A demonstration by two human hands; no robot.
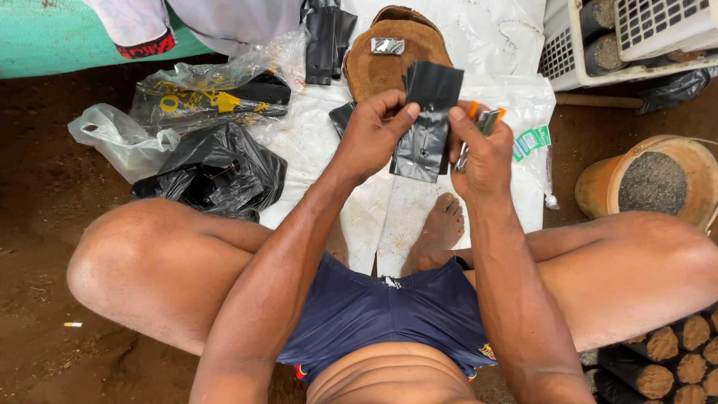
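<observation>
We have a single view, from a camera on the person's head looking steeply down and close over the raised left hand (372,131) and right hand (482,153), with bare ground reaching perhaps to a wall.

Both hands are raised above the white sheet (479,30); the left hand (372,135) and right hand (482,150) meet on 1 black plastic bag (426,120), so no passage exists between them.

Below them, a bare strip of sheet lies open, bounded by the person's foot (441,232).

Forward reach is blocked by a brown sandal (374,63).

Left side: a crumpled black bag (224,172), a clear bag (120,142) and a printed packet (209,93) crowd the sheet edge.

Right side: an orange pot (598,187) of soil and a white crate (568,60) stand near; the soil floor between them is open.
</observation>
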